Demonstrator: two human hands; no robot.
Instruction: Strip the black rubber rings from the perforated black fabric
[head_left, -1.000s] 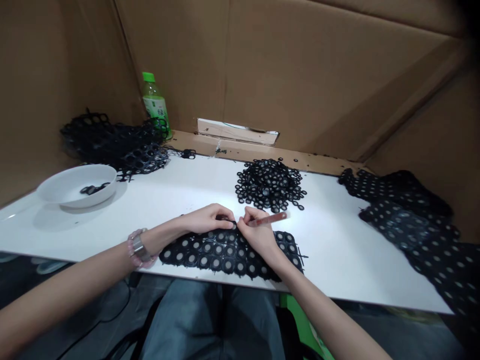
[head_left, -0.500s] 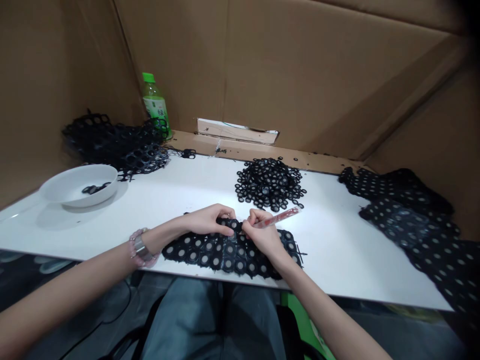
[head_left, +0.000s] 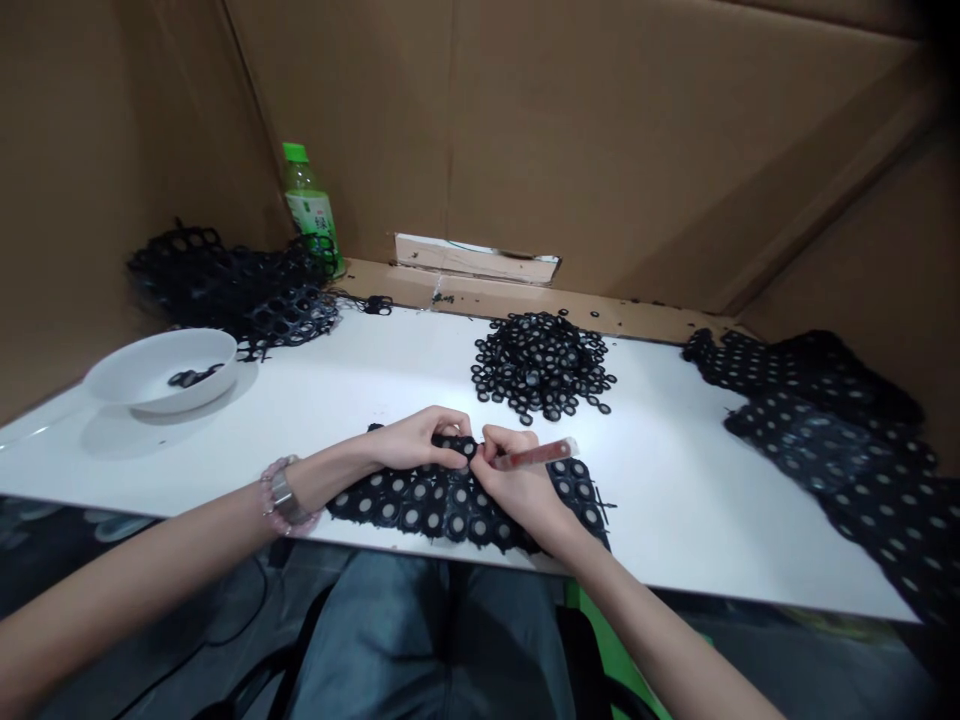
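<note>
On the table before me lies a black rubbery sheet (head_left: 422, 512) set with rows of light round discs. My left hand (head_left: 420, 438) is closed on its far edge, thumb in front and fingers behind, lifting that edge a little. My right hand (head_left: 517, 482) grips a slim pen-like tool (head_left: 538, 453) with a red-patterned handle slanting up to the right. Its working tip is hidden by my fingers, close to the left thumb at the sheet's edge. Beyond my hands is a heap of loose black rings (head_left: 536, 360) with light centres.
A white bowl (head_left: 112, 370) with a few black pieces stands at left. Behind it are a tangle of perforated black scrap (head_left: 217, 285) and a green bottle (head_left: 311, 210). More dotted black sheets (head_left: 840, 450) spread over the right side. Cardboard walls (head_left: 600, 130) enclose the table.
My right hand has shifted slightly left and down, bringing the tool closer to my left thumb; its handle now lies flatter. The left hand keeps its hold on the sheet.
</note>
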